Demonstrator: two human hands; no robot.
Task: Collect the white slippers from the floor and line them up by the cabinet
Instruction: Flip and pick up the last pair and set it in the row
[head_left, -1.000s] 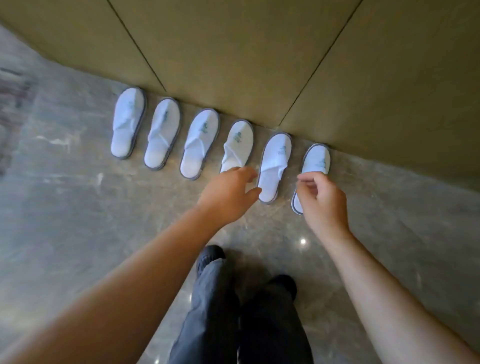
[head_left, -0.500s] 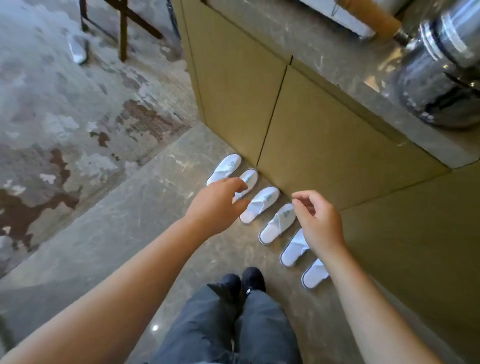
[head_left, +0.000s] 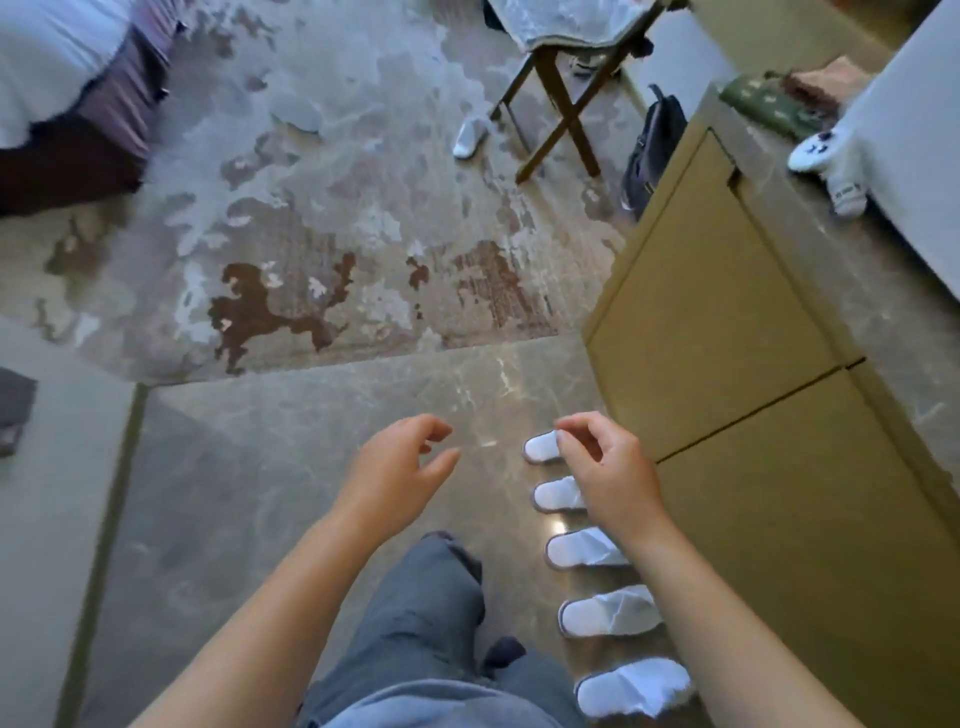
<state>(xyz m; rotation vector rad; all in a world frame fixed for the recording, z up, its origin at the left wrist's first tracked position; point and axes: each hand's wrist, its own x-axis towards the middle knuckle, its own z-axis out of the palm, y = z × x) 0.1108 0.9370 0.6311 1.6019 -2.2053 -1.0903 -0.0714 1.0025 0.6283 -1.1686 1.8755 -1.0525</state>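
White slippers (head_left: 587, 549) line the cabinet (head_left: 727, 332) base; both hands (head_left: 395, 475) empty.

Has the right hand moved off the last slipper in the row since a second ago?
Yes. The right hand was pinching the end slipper by the cabinet; now it hangs empty, lifted off the row of slippers.

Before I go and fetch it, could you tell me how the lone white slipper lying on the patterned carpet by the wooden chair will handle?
The lone white slipper looks thin and soft, so probably light and floppy. Lying flat, it seems unlikely to roll. Pushed, it would probably drag on the carpet.
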